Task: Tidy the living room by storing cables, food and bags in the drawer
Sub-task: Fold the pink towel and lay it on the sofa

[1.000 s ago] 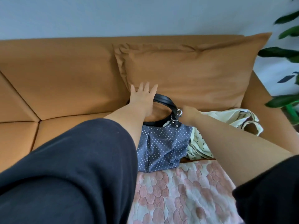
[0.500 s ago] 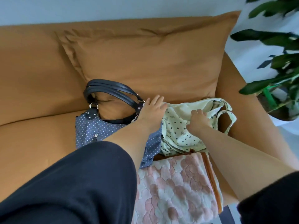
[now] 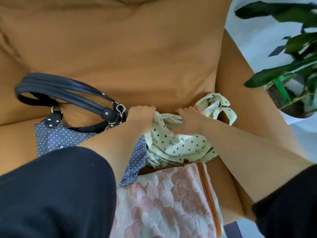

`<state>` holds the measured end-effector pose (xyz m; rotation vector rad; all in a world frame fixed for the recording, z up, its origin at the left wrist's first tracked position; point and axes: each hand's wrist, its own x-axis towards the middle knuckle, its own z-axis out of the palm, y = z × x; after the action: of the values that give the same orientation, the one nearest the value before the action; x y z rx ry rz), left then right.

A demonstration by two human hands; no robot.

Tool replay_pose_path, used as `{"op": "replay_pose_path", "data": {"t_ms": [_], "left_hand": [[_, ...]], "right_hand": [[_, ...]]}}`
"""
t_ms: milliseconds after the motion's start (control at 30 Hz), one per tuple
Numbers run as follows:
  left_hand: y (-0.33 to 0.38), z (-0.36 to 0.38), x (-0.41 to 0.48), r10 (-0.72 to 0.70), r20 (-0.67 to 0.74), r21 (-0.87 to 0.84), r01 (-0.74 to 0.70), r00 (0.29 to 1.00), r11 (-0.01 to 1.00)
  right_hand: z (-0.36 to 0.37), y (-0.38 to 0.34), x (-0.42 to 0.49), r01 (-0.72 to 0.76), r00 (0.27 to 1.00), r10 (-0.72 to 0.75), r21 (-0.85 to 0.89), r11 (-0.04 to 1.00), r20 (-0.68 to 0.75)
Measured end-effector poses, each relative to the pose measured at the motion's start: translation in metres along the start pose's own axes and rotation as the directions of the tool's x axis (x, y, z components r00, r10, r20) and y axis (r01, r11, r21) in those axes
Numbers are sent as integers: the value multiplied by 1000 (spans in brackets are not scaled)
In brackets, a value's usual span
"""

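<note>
Grip: left hand [image 3: 140,115] bunching edge of cream bag [image 3: 180,146]; right hand [image 3: 190,121] pinching its cloth.
Location: on sofa [image 3: 120,48], beside blue dotted bag [image 3: 56,137].
Progress: neither bag stored; drawer out of sight.

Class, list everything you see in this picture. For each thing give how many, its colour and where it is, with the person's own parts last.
sofa: one, orange-brown, across the view
cushion: one, orange-brown, against the sofa back
blue handbag: one, blue with white dots and dark handles, on the seat at left
cream bag: one, cream with dark hearts, right of the blue handbag
blanket: one, pink and white, front of the seat
plant: one, green, far right
sleeves: two, black, bottom corners
left hand: one, grips the cream bag's edge
right hand: one, on the cream bag, grip unclear
</note>
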<state>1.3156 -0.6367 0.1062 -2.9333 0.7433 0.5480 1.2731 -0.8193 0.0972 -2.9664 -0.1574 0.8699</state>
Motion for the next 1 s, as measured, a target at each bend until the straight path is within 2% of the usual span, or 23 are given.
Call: {"op": "replay_pose_path", "data": {"t_ms": [67, 133, 200, 267, 333, 433, 500, 567, 667, 700, 767, 833, 900, 1000], "left_hand": [[5, -5, -6, -39, -51, -16, 38, 998, 999], [9, -10, -9, -48, -116, -42, 43, 992, 998], [10, -22, -11, -26, -202, -63, 14, 979, 998], [6, -36, -11, -22, -292, -66, 3, 956, 998], [2, -46, -11, -12, -288, -43, 0, 958, 999], [3, -45, -21, 18, -132, 65, -10, 991, 998], [7, -33, -33, 33, -93, 101, -23, 995, 995], [8, -18, -49, 92, -159, 80, -80, 983, 994], [1, -3, -75, 278, -400, 142, -240, 873, 960], [-4, 4, -85, 334, -406, 164, -292, 850, 942], [-12, 16, -100, 377, -217, 136, -355, 900, 925], [-16, 33, -114, 273, 64, 21, -275, 960, 961], [-15, 54, -122, 179, 261, -44, -174, 948, 984], [-13, 98, -134, 114, 437, -135, -60, 892, 989]], "right_hand": [[-1, -2, -10, 40, 999, -38, -71, 997, 33], [-11, -3, -16, 84, 996, -78, -229, 970, 34], [-31, -2, -22, 96, 986, -140, -370, 924, -95], [-45, -4, -26, 14, 959, -133, -430, 903, -249], [-46, -4, -29, -73, 943, -70, -405, 911, -326], [-30, -12, -34, -171, 936, 35, -364, 916, -352], [-15, -21, -38, -138, 904, -8, -309, 941, -428], [-7, -32, -46, -74, 871, -82, -294, 953, -485], [4, -46, -57, 11, 855, -139, -250, 968, -499], [9, -53, -61, 43, 858, -148, -219, 975, -491], [16, -65, -68, 64, 936, -107, -136, 989, -336], [30, -79, -70, 37, 993, -49, -116, 993, -106], [51, -92, -69, 18, 999, -15, -76, 997, 36], [91, -107, -57, 22, 984, -26, 29, 999, 179]]}}
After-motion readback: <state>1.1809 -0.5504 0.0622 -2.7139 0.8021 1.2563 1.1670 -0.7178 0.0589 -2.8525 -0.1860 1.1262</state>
